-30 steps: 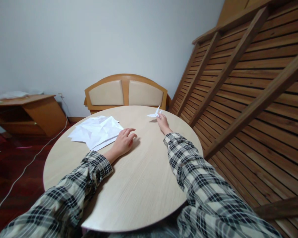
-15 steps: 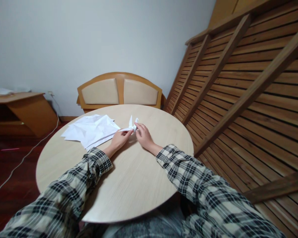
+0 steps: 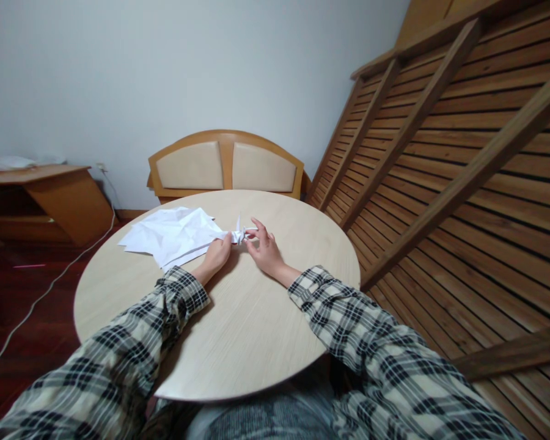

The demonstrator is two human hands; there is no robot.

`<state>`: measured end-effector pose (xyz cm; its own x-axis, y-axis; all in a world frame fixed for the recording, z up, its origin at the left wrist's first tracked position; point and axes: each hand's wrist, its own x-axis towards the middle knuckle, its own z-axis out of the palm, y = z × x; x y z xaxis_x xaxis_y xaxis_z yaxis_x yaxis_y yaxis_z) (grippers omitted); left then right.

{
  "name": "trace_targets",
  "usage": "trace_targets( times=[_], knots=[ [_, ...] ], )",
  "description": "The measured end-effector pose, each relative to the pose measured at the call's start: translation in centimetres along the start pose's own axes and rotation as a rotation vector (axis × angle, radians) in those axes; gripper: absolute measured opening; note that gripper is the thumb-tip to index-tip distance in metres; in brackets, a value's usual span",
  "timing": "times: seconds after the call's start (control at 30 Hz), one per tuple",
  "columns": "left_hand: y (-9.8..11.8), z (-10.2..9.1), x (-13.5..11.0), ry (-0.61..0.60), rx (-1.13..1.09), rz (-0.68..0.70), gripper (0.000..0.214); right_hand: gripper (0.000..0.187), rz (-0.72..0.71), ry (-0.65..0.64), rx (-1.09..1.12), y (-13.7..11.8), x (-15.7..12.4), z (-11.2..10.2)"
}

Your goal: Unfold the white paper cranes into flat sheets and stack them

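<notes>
A small white folded paper crane (image 3: 239, 235) is held just above the round table, with one pointed part standing up. My left hand (image 3: 217, 253) is closed on its left end, the thumb lying along the paper. At the crane's right end is my right hand (image 3: 266, 252), its fingers apart and the index finger raised. The thumb and another fingertip of that hand are close to the paper; whether they touch it is hard to see. White paper sheets (image 3: 172, 235), creased and overlapping, lie on the table beside my left hand.
The round pale wooden table (image 3: 238, 330) stands before me. Behind it is a headboard (image 3: 227, 162) against the wall. A slatted wooden frame (image 3: 440, 177) leans at the right. To the left are a wooden desk (image 3: 68, 195) and a white cable (image 3: 50, 287) across the dark floor.
My right fingers have spread apart from their closer hold on the crane's right end. My left hand has shifted slightly left, and the crane has turned a little. The view has shifted slightly.
</notes>
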<state>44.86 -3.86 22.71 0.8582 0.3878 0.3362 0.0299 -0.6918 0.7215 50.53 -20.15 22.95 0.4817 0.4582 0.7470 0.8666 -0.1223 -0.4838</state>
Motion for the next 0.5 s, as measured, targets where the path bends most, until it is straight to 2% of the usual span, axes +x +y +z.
trace_targets(
  times=[0.1,0.3,0.5],
  knots=[
    [0.10,0.09,-0.11,0.020,0.023,0.004,0.049,0.060,0.015,-0.030,-0.043,-0.07,0.15,-0.23],
    [0.37,0.02,-0.36,0.030,-0.009,-0.021,0.049,0.037,0.012,-0.049,-0.085,-0.04,0.33,-0.53],
    [-0.02,0.19,-0.09,0.045,-0.092,-0.018,0.046,0.025,0.036,-0.029,-0.066,0.04,0.48,-0.62]
  ],
)
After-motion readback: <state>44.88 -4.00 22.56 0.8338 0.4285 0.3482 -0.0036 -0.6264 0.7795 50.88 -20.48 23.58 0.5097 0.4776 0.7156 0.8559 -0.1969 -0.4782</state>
